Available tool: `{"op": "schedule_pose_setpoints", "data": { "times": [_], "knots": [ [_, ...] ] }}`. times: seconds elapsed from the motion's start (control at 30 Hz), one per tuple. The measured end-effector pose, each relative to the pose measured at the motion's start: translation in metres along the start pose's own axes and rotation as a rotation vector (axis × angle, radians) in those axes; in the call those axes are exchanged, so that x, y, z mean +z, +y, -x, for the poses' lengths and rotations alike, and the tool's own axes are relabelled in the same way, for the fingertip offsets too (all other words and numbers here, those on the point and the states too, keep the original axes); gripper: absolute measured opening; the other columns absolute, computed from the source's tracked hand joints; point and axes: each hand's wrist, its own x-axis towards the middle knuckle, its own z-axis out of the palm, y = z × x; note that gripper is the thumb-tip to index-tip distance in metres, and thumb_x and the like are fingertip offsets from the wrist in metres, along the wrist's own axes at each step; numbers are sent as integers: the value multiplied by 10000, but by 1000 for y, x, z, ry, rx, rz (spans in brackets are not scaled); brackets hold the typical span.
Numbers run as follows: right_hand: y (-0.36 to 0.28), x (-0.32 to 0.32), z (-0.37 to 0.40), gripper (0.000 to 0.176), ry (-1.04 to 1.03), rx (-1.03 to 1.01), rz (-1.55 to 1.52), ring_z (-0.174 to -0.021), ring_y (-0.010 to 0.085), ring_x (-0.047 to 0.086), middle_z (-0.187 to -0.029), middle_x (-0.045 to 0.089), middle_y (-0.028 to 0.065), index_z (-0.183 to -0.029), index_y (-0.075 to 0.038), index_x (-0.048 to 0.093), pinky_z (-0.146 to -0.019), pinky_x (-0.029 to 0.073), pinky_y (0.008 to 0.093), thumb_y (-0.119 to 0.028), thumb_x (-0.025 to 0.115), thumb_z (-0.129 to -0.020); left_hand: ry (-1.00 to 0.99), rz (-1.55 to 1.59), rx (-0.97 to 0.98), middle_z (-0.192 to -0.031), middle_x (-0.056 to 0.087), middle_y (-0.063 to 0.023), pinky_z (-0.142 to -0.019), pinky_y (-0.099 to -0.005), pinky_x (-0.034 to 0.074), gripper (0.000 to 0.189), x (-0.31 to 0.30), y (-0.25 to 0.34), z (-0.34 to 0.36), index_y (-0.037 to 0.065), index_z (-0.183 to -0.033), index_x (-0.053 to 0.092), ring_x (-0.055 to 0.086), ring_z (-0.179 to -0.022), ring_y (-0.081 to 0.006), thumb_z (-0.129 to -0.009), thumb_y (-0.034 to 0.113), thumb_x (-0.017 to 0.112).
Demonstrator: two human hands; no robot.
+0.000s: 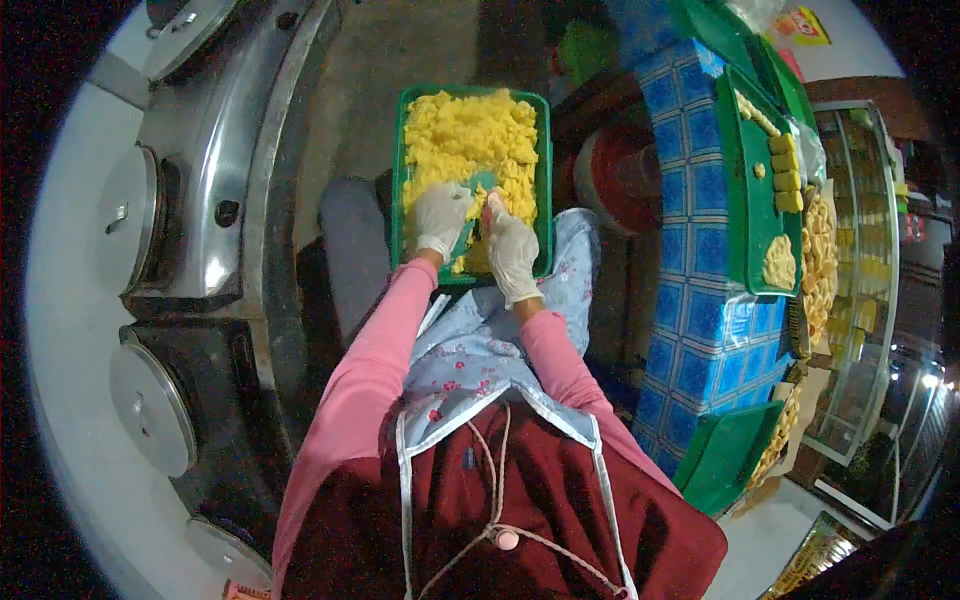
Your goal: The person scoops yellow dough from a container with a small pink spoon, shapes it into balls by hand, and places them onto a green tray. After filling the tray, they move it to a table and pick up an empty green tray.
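The left hand [440, 217], in a pale glove, is over the near left half of the mash tray [545, 180], its fingers bent; whether they close on anything cannot be told. The right hand [512, 255], gloved too, is over the tray's near right half, fingers curled near the mash, its grip also unclear. The two hands are close but apart. The crumbly yellow mash [470, 130] lies in the tray, thickest at the far end, with green base bared around the hands, which hide part of the near half. A floral apron [470, 340] meets the tray's near edge. Left of the tray runs a steel unit [215, 150] with round lids [125, 215]. Right of the tray is a red round object [630, 180], then a blue-tiled counter [690, 260] bearing another green tray [755, 220] with yellow blocks [787, 175] and a pale lump [780, 263]. Farther right of the mash tray are golden pieces [820, 260] and a glass cabinet [855, 250].
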Motion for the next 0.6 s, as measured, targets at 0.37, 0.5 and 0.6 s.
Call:
{"op": "schedule_pose_setpoints", "data": {
  "times": [0.37, 0.5, 0.6],
  "knots": [
    [-4, -24, 14, 502, 95, -279, 219, -653, 274, 674, -747, 646, 92, -1383, -265, 532, -545, 532, 407, -182, 601, -893, 17, -30, 127, -936, 716, -161, -794, -431, 516, 230, -3, -3, 0, 68, -910, 748, 666, -897, -347, -818, 246, 636],
    [-11, -37, 11, 407, 105, -179, 16, -696, 301, 682, -780, 674, 119, -1319, -248, 581, -553, 524, 426, -219, 581, -913, -24, 88, 92, -1140, 680, -196, -915, -412, 498, 392, -14, -1, 19, 48, -1154, 691, 632, -1057, -355, -777, 127, 615],
    [0, -19, 10, 332, 127, -106, -290, -712, 331, 684, -814, 697, 145, -1275, -237, 604, -589, 517, 452, -297, 541, -955, 83, 86, 146, -1034, 679, -241, -816, -437, 507, 425, 0, -9, 20, 49, -1168, 683, 645, -943, -388, -749, 64, 616]
  ]
}}
